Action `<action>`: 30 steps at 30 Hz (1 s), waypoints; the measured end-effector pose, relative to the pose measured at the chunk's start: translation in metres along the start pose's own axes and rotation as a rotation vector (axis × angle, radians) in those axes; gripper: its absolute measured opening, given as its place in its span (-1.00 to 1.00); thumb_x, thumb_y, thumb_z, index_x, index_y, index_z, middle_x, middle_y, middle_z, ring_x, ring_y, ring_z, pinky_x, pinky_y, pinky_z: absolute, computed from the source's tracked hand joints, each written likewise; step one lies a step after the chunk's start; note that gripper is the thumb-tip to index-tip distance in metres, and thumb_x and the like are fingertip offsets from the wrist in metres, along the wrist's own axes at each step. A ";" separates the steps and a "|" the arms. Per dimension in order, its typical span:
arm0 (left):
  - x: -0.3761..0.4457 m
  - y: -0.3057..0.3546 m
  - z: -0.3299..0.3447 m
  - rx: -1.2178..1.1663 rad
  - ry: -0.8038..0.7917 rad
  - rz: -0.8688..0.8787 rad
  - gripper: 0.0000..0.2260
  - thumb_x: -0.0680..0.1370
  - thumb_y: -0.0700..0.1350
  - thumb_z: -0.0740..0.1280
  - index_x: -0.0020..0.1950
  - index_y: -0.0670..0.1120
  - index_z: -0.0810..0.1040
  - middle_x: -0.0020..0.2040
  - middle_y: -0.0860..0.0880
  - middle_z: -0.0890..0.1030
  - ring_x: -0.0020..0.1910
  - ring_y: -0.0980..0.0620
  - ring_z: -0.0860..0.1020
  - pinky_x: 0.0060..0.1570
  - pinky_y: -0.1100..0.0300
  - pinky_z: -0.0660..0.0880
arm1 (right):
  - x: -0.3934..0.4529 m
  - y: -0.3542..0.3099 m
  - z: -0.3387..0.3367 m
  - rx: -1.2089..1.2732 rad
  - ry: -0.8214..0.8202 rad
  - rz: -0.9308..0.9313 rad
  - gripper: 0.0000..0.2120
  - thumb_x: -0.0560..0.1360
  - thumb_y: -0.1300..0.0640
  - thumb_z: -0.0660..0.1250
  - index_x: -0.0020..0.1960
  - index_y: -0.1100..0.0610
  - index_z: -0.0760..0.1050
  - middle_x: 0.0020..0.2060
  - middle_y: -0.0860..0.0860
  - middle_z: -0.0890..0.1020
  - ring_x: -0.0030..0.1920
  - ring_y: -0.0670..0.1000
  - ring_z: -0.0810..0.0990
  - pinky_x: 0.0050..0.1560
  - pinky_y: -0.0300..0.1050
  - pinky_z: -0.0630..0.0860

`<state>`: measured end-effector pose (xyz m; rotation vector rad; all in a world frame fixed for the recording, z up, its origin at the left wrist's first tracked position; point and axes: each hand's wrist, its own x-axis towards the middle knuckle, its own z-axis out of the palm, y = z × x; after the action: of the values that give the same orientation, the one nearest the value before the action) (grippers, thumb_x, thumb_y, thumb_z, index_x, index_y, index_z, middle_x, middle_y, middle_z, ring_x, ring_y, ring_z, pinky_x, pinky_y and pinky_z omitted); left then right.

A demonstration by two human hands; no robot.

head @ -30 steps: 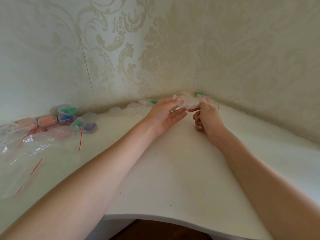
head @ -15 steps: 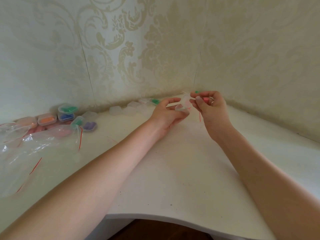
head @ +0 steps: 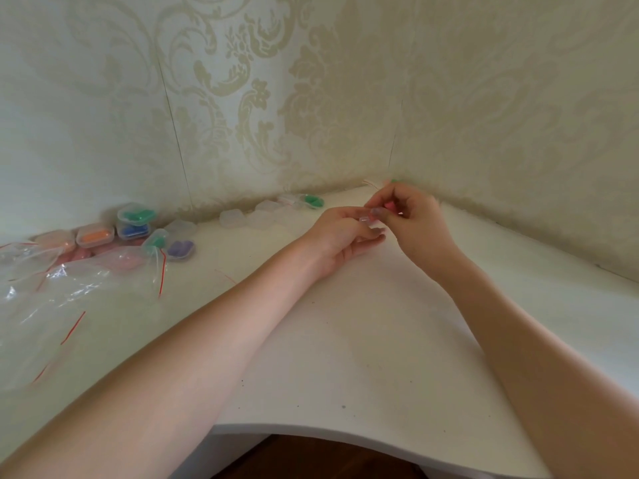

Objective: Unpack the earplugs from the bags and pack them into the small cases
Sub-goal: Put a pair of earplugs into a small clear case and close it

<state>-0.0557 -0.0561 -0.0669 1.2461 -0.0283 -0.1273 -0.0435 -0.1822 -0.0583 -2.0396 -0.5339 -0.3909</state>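
Observation:
My left hand (head: 340, 236) and my right hand (head: 411, 223) meet near the far corner of the white table (head: 345, 340). Between their fingertips is a small clear bag (head: 371, 216) with a red zip line; both hands pinch it. A pink earplug (head: 390, 205) shows inside my right hand's curled fingers. Several empty clear cases (head: 256, 217) lie by the wall to the left of my hands, with a case of green earplugs (head: 313, 201) behind them.
Filled cases stand at the left by the wall: green (head: 136, 214), orange (head: 95, 235), blue (head: 133, 230), purple (head: 179, 250). Empty clear bags with red zip strips (head: 52, 292) are heaped at the left edge. The table's front edge curves inward below.
Both hands came together and lifted slightly off the table, then settled lower again. My right hand turned over and curled its fingers around the bag and pink earplug.

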 end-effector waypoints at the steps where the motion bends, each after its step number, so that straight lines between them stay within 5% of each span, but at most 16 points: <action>1: 0.000 0.001 0.000 -0.012 -0.006 -0.009 -0.61 0.45 -0.54 0.22 0.26 -0.38 0.46 0.25 -0.23 0.52 -0.04 0.02 0.59 -0.03 0.21 0.59 | 0.000 0.001 0.000 -0.001 -0.002 -0.010 -0.89 0.26 -0.10 0.29 -0.22 -0.18 0.54 -0.23 0.03 0.62 -0.05 0.11 0.58 0.26 0.31 0.34; 8: -0.005 0.006 0.003 -0.031 -0.052 -0.045 -0.74 0.45 -0.49 0.17 -0.09 -0.24 0.59 -0.20 -0.08 0.63 -0.22 0.06 0.61 -0.07 0.26 0.60 | 0.000 0.001 -0.001 -0.050 0.008 -0.087 -0.83 0.32 0.12 0.29 -0.21 -0.16 0.52 -0.34 -0.15 0.58 -0.16 -0.05 0.53 0.25 0.32 0.35; 14: -0.003 0.004 0.003 -0.095 0.037 -0.050 -0.73 0.48 -0.45 0.16 0.04 -0.29 0.59 -0.06 -0.15 0.64 -0.15 -0.03 0.63 -0.04 0.19 0.60 | -0.002 0.002 0.000 -0.055 0.040 -0.072 -0.61 0.42 0.27 0.33 -0.05 -0.21 0.33 -0.30 -0.26 0.65 -0.01 -0.01 0.58 0.30 0.32 0.30; 17: -0.002 0.004 0.004 -0.120 0.078 -0.054 -0.80 0.50 -0.42 0.21 -0.01 -0.29 0.60 -0.08 -0.16 0.61 -0.22 -0.02 0.64 -0.13 0.21 0.62 | -0.002 0.002 -0.001 -0.006 0.059 -0.056 -0.64 0.43 0.32 0.34 -0.12 -0.11 0.31 -0.28 -0.15 0.68 -0.12 -0.17 0.62 0.28 0.22 0.36; 21: 0.000 0.002 0.002 -0.146 0.110 -0.048 -0.79 0.49 -0.44 0.21 0.04 -0.34 0.58 0.06 -0.25 0.57 -0.14 -0.09 0.63 -0.13 0.18 0.62 | -0.002 0.002 -0.002 0.063 0.101 -0.033 -0.78 0.42 0.28 0.41 -0.14 0.03 0.42 -0.15 0.01 0.67 -0.13 -0.07 0.62 0.13 -0.03 0.50; 24: 0.001 0.002 0.001 -0.161 0.123 -0.053 -0.77 0.47 -0.45 0.21 0.06 -0.35 0.58 0.13 -0.28 0.57 -0.13 -0.07 0.62 -0.11 0.18 0.62 | 0.000 0.005 -0.001 0.022 0.093 -0.029 -0.86 0.40 0.24 0.44 -0.16 0.04 0.53 -0.13 -0.04 0.63 -0.12 -0.06 0.62 0.22 0.12 0.45; 30: 0.000 0.005 0.001 -0.174 0.122 -0.086 -0.83 0.47 -0.45 0.20 -0.16 -0.29 0.56 -0.20 -0.16 0.61 -0.30 0.02 0.62 -0.10 0.18 0.61 | -0.001 0.002 -0.002 -0.047 0.058 -0.084 -0.81 0.42 0.18 0.43 -0.03 -0.07 0.58 -0.18 -0.10 0.64 -0.06 -0.04 0.58 0.20 0.11 0.43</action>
<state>-0.0555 -0.0554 -0.0615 1.0795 0.1400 -0.1252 -0.0438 -0.1855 -0.0591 -2.0494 -0.5808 -0.5150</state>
